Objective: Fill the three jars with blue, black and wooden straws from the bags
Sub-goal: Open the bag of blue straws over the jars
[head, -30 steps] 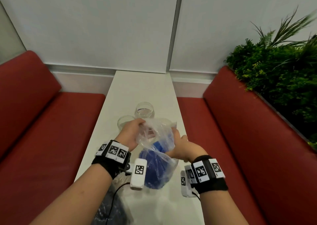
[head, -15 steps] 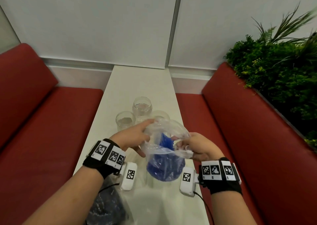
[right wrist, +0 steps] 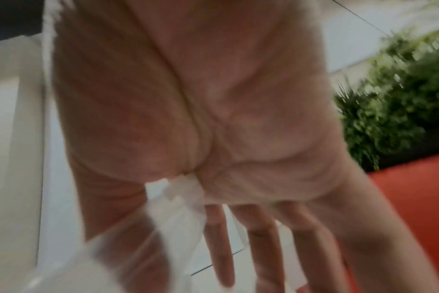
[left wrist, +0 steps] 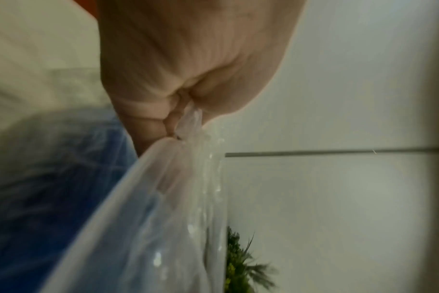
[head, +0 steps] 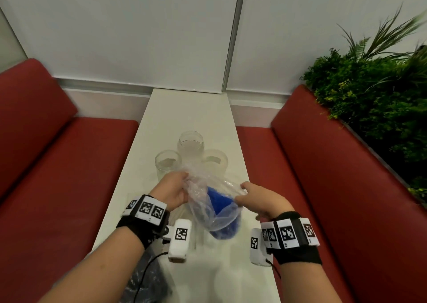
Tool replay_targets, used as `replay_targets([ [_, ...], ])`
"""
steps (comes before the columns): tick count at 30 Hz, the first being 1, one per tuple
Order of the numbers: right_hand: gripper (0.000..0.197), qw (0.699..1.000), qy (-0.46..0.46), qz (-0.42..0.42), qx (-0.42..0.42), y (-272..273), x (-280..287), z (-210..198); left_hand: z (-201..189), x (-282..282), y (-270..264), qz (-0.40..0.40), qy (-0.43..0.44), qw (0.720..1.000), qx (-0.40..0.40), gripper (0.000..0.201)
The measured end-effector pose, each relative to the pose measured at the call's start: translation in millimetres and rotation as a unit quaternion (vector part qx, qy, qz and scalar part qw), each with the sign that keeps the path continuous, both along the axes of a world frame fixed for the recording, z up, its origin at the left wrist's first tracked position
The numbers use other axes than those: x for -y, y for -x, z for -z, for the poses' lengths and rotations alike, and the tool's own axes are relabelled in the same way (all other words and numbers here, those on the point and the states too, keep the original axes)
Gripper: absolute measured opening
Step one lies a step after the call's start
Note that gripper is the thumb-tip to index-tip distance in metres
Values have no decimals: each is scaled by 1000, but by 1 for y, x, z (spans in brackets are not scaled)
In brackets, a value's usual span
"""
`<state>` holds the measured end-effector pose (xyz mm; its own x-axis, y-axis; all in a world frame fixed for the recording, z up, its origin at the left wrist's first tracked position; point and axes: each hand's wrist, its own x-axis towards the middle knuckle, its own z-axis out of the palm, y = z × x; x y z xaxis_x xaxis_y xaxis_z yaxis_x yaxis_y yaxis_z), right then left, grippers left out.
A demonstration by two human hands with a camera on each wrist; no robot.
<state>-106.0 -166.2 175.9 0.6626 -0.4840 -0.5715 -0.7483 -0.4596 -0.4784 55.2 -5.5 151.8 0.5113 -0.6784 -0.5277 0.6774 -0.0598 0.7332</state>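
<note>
Clear plastic bag (head: 208, 201) of blue straws (head: 218, 202) held between both hands, just short of three glass jars (head: 168, 166). Left hand (head: 172, 193) grips its left edge; right hand (head: 261, 201) pinches the right.

Left wrist: fingers (left wrist: 148, 117) clamped on bunched film.

Right wrist: thumb pinches film, other fingers (right wrist: 219, 247) extended.

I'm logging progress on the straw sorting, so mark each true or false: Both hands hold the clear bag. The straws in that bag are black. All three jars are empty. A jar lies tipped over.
1. Both hands hold the clear bag: true; left hand and right hand pinch its mouth.
2. Its straws are black: false; blue straws.
3. All three jars are empty: true.
4. A jar lies tipped over: false; all stand upright.
</note>
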Motion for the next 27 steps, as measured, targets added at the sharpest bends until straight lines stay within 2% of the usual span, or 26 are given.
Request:
replay_targets([
  [2, 22, 998, -35, 50, 7, 2, 3, 3, 6, -3, -1, -23, 25, 997, -76, 26],
  [4, 32, 978, -129, 137, 95, 2, 4, 8, 10, -3, 3, -20, 28, 992, -124, 28],
  [5, 39, 952, -190, 184, 151, 0, 6, 11, 11, -2, 6, -2, 17, 994, -103, 28],
  [6, 42, 915, -264, 228, 204, -2, 6, 13, 12, -3, 8, 24, -15, 999, -33, 28],
  [7, 45, 865, -341, 273, 248, -4, 5, 14, 11, -4, 10, 54, -57, 995, 61, 36],
  [9, 47, 758, -462, 354, 294, -10, 4, 20, 10, -8, 11, 117, -154, 951, 240, 60],
  [11, 35, 672, -542, 410, 293, -16, -2, 23, 8, -8, 14, 225, -193, 890, 346, 60],
  [12, 26, 642, -571, 427, 281, -18, -7, 23, 6, -8, 16, 272, -198, 869, 362, 55],
  [13, 21, 620, -598, 433, 265, -20, -11, 23, 5, -8, 18, 307, -194, 864, 349, 51],
  [14, 25, 605, -624, 427, 250, -20, -14, 23, 4, -8, 20, 336, -168, 873, 312, 52],
  [15, 29, 595, -643, 416, 241, -20, -14, 25, 5, -7, 20, 353, -125, 891, 257, 61],
  [16, 29, 603, -640, 410, 242, -20, -14, 27, 4, -7, 20, 357, -90, 905, 211, 73],
  [17, 29, 624, -625, 401, 244, -20, -13, 28, 4, -7, 20, 353, -79, 909, 206, 84],
  [18, 27, 651, -605, 391, 242, -20, -11, 31, 3, -7, 21, 338, -88, 905, 244, 88],
  [20, 20, 699, -586, 348, 216, -21, -9, 35, 5, -4, 20, 307, -113, 874, 360, 86],
  [22, 16, 721, -591, 308, 190, -21, -9, 34, 9, 1, 19, 288, -111, 857, 412, 69],
  [24, 20, 745, -574, 285, 188, -21, -9, 35, 10, 2, 15, 239, -138, 867, 415, 57],
  [27, 44, 817, -452, 249, 256, -18, -5, 49, 15, 0, 2, 145, -179, 906, 356, 54],
])
